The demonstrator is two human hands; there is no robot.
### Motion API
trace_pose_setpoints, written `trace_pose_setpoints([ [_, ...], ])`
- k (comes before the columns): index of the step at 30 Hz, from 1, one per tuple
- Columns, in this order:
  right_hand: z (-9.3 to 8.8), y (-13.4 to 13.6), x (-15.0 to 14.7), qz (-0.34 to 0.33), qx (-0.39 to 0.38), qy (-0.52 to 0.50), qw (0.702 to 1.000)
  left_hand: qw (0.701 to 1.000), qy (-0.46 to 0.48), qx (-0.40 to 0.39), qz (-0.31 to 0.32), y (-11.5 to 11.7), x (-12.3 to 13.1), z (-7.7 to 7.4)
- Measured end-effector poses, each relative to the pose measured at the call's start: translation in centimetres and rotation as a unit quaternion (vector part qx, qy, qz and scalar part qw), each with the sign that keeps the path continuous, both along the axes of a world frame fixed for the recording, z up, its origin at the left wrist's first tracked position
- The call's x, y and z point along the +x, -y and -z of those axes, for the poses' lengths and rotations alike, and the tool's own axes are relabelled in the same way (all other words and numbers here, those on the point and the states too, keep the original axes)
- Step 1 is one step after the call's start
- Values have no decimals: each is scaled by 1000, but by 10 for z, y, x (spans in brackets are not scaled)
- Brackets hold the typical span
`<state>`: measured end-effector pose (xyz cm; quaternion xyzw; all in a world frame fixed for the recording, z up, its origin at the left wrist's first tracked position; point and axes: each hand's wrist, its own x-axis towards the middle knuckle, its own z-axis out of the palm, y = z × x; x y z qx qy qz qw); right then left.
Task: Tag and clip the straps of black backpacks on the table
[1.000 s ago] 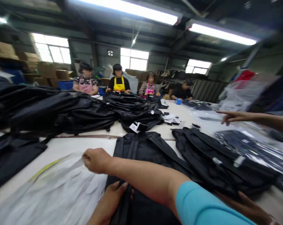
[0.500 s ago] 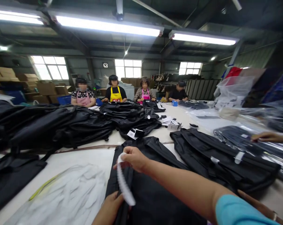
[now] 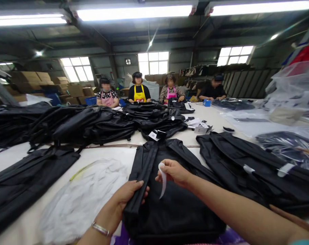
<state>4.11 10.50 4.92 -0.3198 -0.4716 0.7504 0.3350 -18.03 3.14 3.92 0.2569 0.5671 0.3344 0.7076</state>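
Observation:
A black backpack point(image 3: 185, 211) lies in front of me with its straps facing up. My left hand point(image 3: 126, 197) is closed round the backpack's left shoulder strap point(image 3: 148, 165), thumb on top and fingertips showing at its right edge. Just to the right, my right hand point(image 3: 173, 172) pinches the top end of a narrow white strip point(image 3: 164, 187). The strip hangs down in a curve over the backpack's dark panel. Its exact material cannot be made out.
A white plastic bag heap point(image 3: 85, 200) with a yellow edge lies left. More black backpacks point(image 3: 233, 163) lie right, far left and across the back, near loose paper tags point(image 3: 197, 124). A clear-wrapped pack point(image 3: 284, 146) is at far right. Several co-workers sit opposite; another person's arm reaches in at right.
My left hand has moved up and now grips the shoulder strap. My right hand has shifted right with the white strip, away from the strap. The view has turned and tilted down.

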Motion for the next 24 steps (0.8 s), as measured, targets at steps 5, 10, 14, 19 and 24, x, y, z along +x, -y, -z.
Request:
trace_pose_setpoints([
  [5,11,13,-3,1,38,140,989,1000,12,-21,-10,-5,-2,-10],
  [10,8,26,-5,-41,41,225,973,1000,4,-18,-19,-6,-3,-16],
  [14,2,32,-6,-79,-8,229,970,1000,-10,-14,-16,-7,-1,-19],
  [19,2,31,-18,-75,4,310,948,1000,-18,6,9,-9,1,-16],
  [24,9,24,-43,-62,42,288,955,998,-51,37,32,-11,3,-3],
])
